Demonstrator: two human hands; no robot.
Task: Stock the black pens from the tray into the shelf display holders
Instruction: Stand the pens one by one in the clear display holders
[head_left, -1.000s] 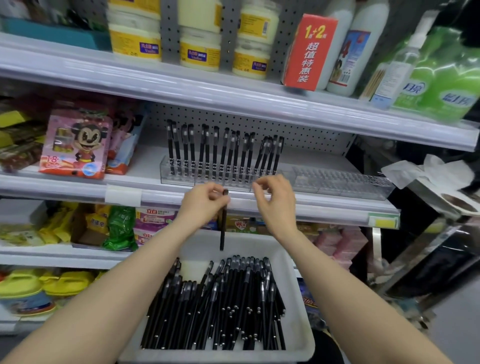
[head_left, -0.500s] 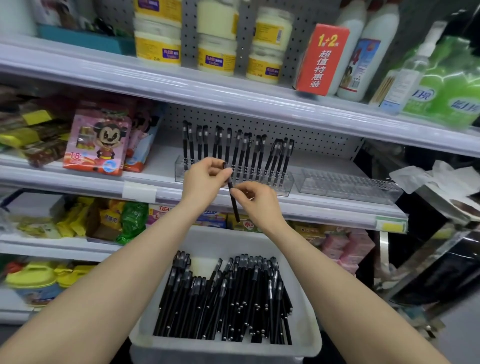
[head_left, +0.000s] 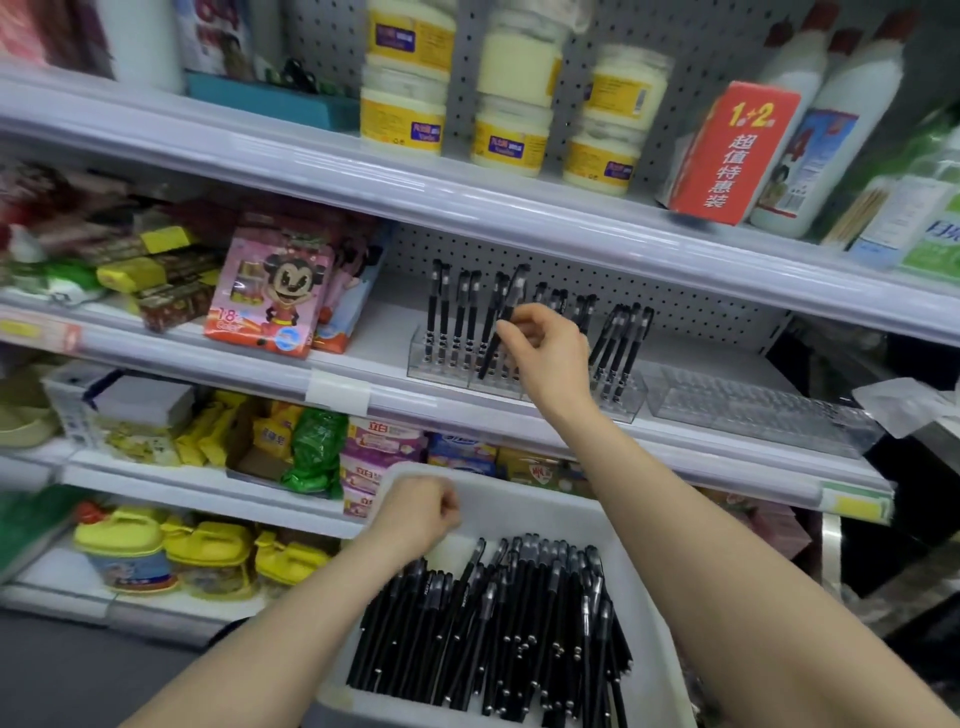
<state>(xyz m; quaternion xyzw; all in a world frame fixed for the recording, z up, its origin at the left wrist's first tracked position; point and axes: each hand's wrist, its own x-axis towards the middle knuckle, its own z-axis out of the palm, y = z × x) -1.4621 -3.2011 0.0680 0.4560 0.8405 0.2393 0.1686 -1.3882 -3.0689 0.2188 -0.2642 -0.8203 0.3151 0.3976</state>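
Two bare hands work at a shop shelving unit with white metal shelves (head_left: 208, 358) and a grey perforated back panel (head_left: 675, 304).

Right hand (head_left: 553, 353): the thumb and fingers (head_left: 514, 332) pinch one black capped pen (head_left: 512, 296) near its middle. The pen is tilted, cap up and to the right. Its lower end is down at the left part of the clear plastic display holder (head_left: 623, 408) on the middle shelf. Whether the tip sits in a slot cannot be told. Upright black pens (head_left: 441, 317) stand in the holder's slots on both sides of the hand. A second clear slotted holder (head_left: 753, 410) lies just beside the first, to its right.

Left hand (head_left: 415, 512): the fingers are curled into a fist with nothing visible in them. The hand is above the far left corner of the white plastic tray (head_left: 524, 512). The tray sits low in the view, in front of the lower shelves. It contains a loose pile of black pens (head_left: 493, 623) lying roughly lengthwise.

Top shelf: cream jars with yellow labels (head_left: 405, 119), a red printed carton (head_left: 732, 150) and white bottles (head_left: 826, 156). Middle shelf, left of the holder: a pink pack with a cartoon figure (head_left: 270, 296). Next shelf down: a green bag (head_left: 317, 447) among yellow packets. Lowest shelf: yellow-lidded containers (head_left: 124, 551).
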